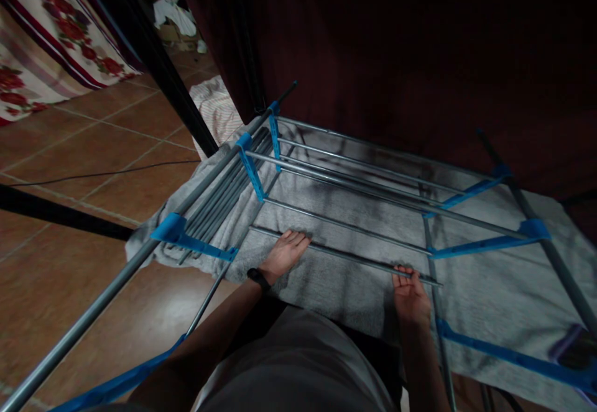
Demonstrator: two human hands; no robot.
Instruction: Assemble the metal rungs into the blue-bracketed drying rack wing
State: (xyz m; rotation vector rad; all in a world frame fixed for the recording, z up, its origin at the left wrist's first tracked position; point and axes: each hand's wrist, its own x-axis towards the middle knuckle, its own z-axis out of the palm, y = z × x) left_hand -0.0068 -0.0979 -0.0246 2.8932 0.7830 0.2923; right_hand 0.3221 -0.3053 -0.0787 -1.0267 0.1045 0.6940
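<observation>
A thin grey metal rod (352, 256) lies across in front of me, low over the grey cloth. My left hand (288, 249), palm down and with a black band on the wrist, closes over it left of its middle. Palm up, my right hand (411, 294) curls its fingers around the rod close to its right end. Around both hands stands a rack of metal tubes with blue plastic brackets (252, 169). Several thin rods (345, 141) span it beyond my hands, and blue arms (485, 247) join the thick right tube (559, 269).
A bundle of loose grey rods (224, 188) rests on the grey cloth (354, 300) at the left. Black poles (158, 58) stand beside the tiled floor (107, 188). A dark red curtain (373, 58) hangs behind; a purple-edged dark object (576, 347) lies at the right.
</observation>
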